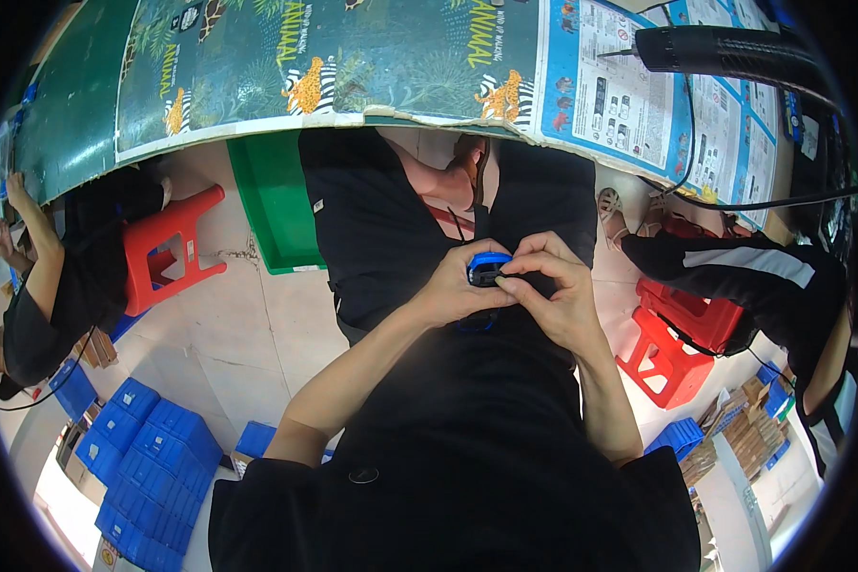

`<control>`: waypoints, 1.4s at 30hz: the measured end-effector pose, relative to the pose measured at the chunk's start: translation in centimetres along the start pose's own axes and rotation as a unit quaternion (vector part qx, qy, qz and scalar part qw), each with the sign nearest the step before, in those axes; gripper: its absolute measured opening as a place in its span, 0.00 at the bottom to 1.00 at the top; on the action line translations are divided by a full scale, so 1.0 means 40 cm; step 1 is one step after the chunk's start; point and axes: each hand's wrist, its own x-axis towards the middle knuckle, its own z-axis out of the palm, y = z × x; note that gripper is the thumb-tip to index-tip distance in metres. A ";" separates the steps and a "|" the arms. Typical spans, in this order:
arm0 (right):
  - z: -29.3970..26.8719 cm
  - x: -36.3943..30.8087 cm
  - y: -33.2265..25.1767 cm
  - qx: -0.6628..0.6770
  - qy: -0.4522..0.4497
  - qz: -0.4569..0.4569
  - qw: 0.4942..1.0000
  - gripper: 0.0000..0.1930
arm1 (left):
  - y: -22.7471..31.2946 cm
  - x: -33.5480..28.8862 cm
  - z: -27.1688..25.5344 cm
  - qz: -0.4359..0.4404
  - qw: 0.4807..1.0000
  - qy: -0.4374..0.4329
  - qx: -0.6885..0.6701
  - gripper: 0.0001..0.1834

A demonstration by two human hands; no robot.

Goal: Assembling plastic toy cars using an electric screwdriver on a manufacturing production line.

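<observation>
Over my lap, my left hand (pixel 455 289) is closed round a small blue and black plastic part (pixel 487 270), its blue rim facing up and a dark hollow showing inside. From the other side my right hand (pixel 549 283) pinches at the part's right edge with thumb and forefinger. Whether a separate small piece sits between those fingertips is too small to make out. Just below the hands, a bit of blue (pixel 477 322) shows against my black clothing; its kind cannot be told.
A workbench covered with printed card sheets (pixel 353 67) spans the far side, with a black power screwdriver (pixel 725 50) hanging at its right. A green bin (pixel 275 205) stands under it. People sit left and right near red stools (pixel 169 250). Blue crates (pixel 162 458) are stacked behind left.
</observation>
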 end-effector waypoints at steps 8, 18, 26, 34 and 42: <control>0.004 0.006 -0.007 -0.031 0.014 0.028 0.999 0.08 | 0.014 0.000 0.008 -0.019 0.999 0.030 0.028 0.15; 0.034 0.020 0.051 -0.042 0.016 -0.004 0.999 0.10 | -0.015 0.004 -0.012 0.011 0.997 0.079 -0.023 0.16; 0.046 0.067 0.111 0.115 0.004 0.096 0.989 0.11 | -0.032 0.005 -0.026 0.001 0.988 0.113 -0.105 0.16; 0.054 0.095 0.143 0.209 -0.018 0.222 0.952 0.09 | -0.025 0.009 -0.029 -0.033 0.988 0.101 -0.108 0.13; 0.067 0.094 0.140 0.231 -0.031 0.243 0.942 0.09 | -0.026 -0.005 -0.016 -0.008 0.993 0.096 -0.069 0.13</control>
